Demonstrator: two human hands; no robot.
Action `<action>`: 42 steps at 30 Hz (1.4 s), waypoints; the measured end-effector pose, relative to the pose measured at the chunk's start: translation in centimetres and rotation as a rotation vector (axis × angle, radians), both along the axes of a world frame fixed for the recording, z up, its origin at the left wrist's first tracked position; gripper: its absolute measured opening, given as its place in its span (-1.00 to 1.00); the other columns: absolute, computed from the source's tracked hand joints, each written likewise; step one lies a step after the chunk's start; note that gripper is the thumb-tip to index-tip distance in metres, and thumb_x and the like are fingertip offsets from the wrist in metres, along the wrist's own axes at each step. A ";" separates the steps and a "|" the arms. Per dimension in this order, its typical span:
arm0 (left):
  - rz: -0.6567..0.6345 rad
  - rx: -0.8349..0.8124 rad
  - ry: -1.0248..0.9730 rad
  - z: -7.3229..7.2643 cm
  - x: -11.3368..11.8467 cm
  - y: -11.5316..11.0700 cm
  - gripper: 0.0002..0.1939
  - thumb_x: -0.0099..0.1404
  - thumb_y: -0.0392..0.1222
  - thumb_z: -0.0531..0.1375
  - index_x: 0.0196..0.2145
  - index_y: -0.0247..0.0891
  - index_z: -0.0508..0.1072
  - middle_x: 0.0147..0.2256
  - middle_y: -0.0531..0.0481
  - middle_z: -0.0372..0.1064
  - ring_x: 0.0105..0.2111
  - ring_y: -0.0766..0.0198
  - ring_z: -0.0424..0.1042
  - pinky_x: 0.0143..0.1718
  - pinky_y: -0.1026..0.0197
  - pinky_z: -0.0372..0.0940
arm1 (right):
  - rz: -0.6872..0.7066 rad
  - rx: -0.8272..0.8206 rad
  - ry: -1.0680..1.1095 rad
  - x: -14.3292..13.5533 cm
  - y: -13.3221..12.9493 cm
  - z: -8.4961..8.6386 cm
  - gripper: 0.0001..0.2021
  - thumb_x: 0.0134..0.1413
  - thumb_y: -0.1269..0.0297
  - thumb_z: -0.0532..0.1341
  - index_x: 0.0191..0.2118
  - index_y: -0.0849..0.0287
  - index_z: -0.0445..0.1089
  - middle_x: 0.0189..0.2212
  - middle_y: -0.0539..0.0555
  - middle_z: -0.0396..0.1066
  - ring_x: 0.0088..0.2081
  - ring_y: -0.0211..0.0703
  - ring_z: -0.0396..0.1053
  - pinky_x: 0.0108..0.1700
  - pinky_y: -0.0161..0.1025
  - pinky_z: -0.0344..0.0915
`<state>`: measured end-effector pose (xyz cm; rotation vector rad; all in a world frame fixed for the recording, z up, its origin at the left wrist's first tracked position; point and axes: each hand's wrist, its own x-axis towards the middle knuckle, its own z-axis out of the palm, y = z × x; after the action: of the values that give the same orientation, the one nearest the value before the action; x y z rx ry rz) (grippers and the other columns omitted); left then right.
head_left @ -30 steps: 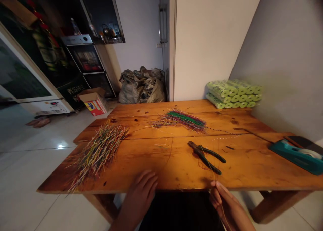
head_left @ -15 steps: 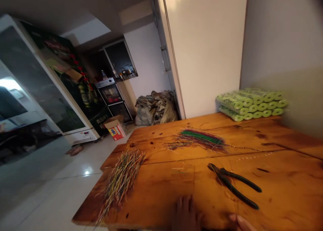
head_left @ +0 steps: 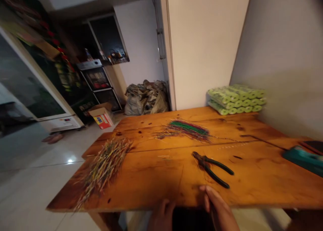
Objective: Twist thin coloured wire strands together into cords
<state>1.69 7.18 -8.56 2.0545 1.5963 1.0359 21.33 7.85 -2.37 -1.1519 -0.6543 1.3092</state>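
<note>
My left hand [head_left: 161, 216] is at the table's front edge, dark and blurred; what its fingers hold, if anything, cannot be made out. To its right, my right hand [head_left: 218, 207] has thumb and forefinger pressed together over the edge, on something too small to name. Just beyond it lie pliers [head_left: 213, 168] with dark green handles, spread apart. A loose bundle of thin coloured wires [head_left: 107, 165] rests at the left of the wooden table [head_left: 156, 180]. Farther back is a second wire bundle [head_left: 189, 128], green in the middle.
Green-wrapped rolls [head_left: 237, 98] are stacked at the back right. A teal object [head_left: 302, 158] with a dark rod sits at the right edge. Beyond the table are sacks [head_left: 146, 98], a cardboard box [head_left: 102, 116] and a fridge.
The view has shifted, showing the table's front edge and the teal object. My right hand has come further into view, and my left hand now sits lower, at the edge.
</note>
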 end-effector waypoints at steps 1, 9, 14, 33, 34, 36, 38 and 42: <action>0.029 -0.050 -0.035 1.2 -0.2 -0.2 -0.78 0.13 -0.09 0.13 -0.28 0.07 0.53 -0.36 -0.11 0.49 -0.38 -0.05 0.48 -0.39 0.00 0.40 | -0.029 0.029 -0.007 -0.3 0.0 0.5 -0.60 -0.18 -0.09 0.25 -0.70 0.13 0.29 -0.70 -0.05 0.21 -0.52 -0.20 0.19 -0.31 -0.25 0.15; 0.245 -0.489 -1.454 7.4 0.3 -1.2 -0.80 0.18 -0.26 0.18 -0.23 -0.08 0.48 -0.31 0.13 0.47 -0.33 0.40 0.44 -0.26 0.38 0.34 | 0.040 0.075 0.040 -2.9 -0.3 2.8 -0.71 0.01 0.03 0.18 -0.39 0.18 0.45 -0.68 -0.10 0.18 -0.56 -0.27 0.12 -0.43 -0.32 0.08; 0.232 -0.710 -1.862 9.9 4.0 -1.5 -0.77 0.18 -0.48 0.10 -0.43 -0.20 0.47 -0.46 0.10 0.46 -0.47 0.44 0.44 -0.42 0.40 0.36 | 0.094 0.080 0.094 -4.4 0.1 3.2 -0.75 -0.03 0.09 0.23 -0.37 0.19 0.48 -0.56 -0.04 0.33 -0.48 -0.24 0.22 -0.39 -0.33 0.14; 0.130 -0.954 -1.936 8.3 6.3 -0.9 -0.90 0.10 -0.35 0.26 -0.37 -0.25 0.45 -0.46 0.10 0.42 -0.46 0.41 0.41 -0.38 0.36 0.26 | 0.267 0.042 0.047 -6.0 0.2 2.8 -0.76 -0.05 0.08 0.23 -0.37 0.15 0.48 -0.51 -0.03 0.38 -0.42 -0.23 0.30 -0.34 -0.34 0.20; 0.103 -0.930 -1.916 8.1 6.4 -1.0 -0.87 0.07 -0.34 0.27 -0.35 -0.25 0.45 -0.41 0.08 0.43 -0.42 0.39 0.42 -0.35 0.35 0.25 | 0.276 0.064 0.025 -5.8 0.2 2.9 -0.77 -0.03 0.09 0.22 -0.39 0.15 0.47 -0.53 -0.05 0.34 -0.44 -0.25 0.27 -0.36 -0.36 0.18; 0.037 -0.865 -1.832 7.9 6.6 -1.4 -0.82 0.03 -0.31 0.30 -0.34 -0.25 0.45 -0.34 0.05 0.43 -0.33 0.37 0.41 -0.28 0.35 0.24 | 0.290 0.108 0.014 -5.3 0.0 3.0 -0.78 0.01 0.11 0.20 -0.44 0.15 0.43 -0.54 -0.06 0.28 -0.44 -0.26 0.23 -0.36 -0.37 0.16; -0.038 -0.780 -1.633 7.7 6.3 -1.3 -0.84 0.02 -0.28 0.31 -0.39 -0.25 0.43 -0.34 0.05 0.42 -0.31 0.36 0.39 -0.26 0.35 0.22 | 0.271 0.143 0.044 -4.5 -0.2 3.2 -0.77 0.05 0.12 0.17 -0.47 0.15 0.39 -0.55 -0.07 0.24 -0.44 -0.28 0.20 -0.35 -0.37 0.15; -0.003 -0.429 -0.846 7.7 4.0 1.4 -0.92 0.12 -0.21 0.17 -0.45 -0.24 0.32 -0.42 0.04 0.41 -0.34 0.29 0.41 -0.28 0.29 0.25 | 0.130 0.076 0.120 -1.6 -0.8 3.4 -0.80 0.02 0.11 0.20 -0.42 0.14 0.39 -0.61 -0.12 0.03 -0.59 -0.36 -0.05 -0.58 -0.43 0.02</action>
<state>5.66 8.58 -0.90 1.0987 1.2057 1.1996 19.78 7.05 1.02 -0.9744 -0.6933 1.4394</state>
